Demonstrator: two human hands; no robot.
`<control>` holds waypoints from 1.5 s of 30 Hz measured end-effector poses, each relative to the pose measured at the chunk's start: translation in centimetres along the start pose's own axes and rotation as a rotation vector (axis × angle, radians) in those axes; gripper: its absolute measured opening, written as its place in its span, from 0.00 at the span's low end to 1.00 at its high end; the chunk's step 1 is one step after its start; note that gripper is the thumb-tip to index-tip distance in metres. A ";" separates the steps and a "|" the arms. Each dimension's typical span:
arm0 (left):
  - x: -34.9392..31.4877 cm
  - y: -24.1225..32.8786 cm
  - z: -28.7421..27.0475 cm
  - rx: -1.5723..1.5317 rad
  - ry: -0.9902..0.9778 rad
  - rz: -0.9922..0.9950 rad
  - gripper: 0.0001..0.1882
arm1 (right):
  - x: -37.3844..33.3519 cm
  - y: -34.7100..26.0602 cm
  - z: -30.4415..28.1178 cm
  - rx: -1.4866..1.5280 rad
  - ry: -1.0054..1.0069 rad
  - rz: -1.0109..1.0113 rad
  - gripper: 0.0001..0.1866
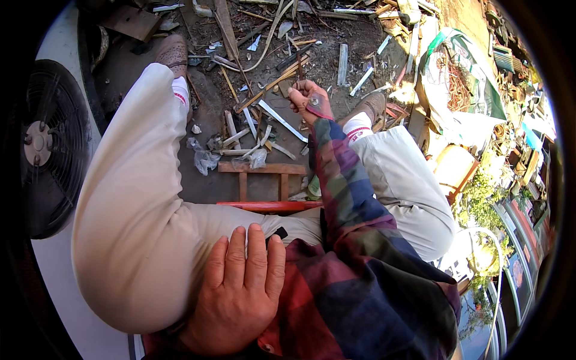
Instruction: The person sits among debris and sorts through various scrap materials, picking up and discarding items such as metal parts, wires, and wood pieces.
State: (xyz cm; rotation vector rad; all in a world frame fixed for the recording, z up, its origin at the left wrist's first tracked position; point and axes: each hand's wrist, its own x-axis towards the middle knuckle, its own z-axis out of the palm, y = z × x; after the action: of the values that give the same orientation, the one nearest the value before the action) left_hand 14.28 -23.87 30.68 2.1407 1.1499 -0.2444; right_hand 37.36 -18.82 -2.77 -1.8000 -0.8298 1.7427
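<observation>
I am seated with both legs in light trousers stretched out over littered ground. My left hand (240, 294) lies flat on my left thigh (138, 222), fingers close together, holding nothing. My right hand (306, 96), on a plaid-sleeved arm (348, 198), reaches forward between my knees with its fingers curled into a fist above the scraps. A small round grey piece (314, 102) shows at its wrist side. I cannot tell if anything is inside the fist. A white metal strip (282, 121) lies just beneath it.
Wood slats, metal strips and crumpled plastic bags (204, 159) litter the dirt. A wooden frame with a red edge (264, 206) stands under my knees. A black fan in a white casing (42, 144) is at left. A sack of rusty wire (456, 84) sits at right.
</observation>
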 end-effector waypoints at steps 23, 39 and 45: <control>1.5 0.9 -0.2 0.026 -0.048 -0.016 0.20 | 9.0 -8.5 -17.7 0.107 0.371 -0.060 0.17; 0.7 -0.9 0.4 0.008 -0.013 -0.109 0.15 | 14.6 -5.1 0.7 -1.435 -0.200 -0.558 0.16; 0.5 -1.0 0.3 -0.006 0.001 -0.118 0.14 | 14.8 -5.0 0.2 -1.584 -0.337 -0.638 0.15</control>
State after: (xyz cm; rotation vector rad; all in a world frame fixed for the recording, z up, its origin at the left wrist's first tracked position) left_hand 13.86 -23.33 29.78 2.0713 1.2777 -0.2922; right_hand 36.73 -4.75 -9.42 -1.4746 -3.0399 0.8047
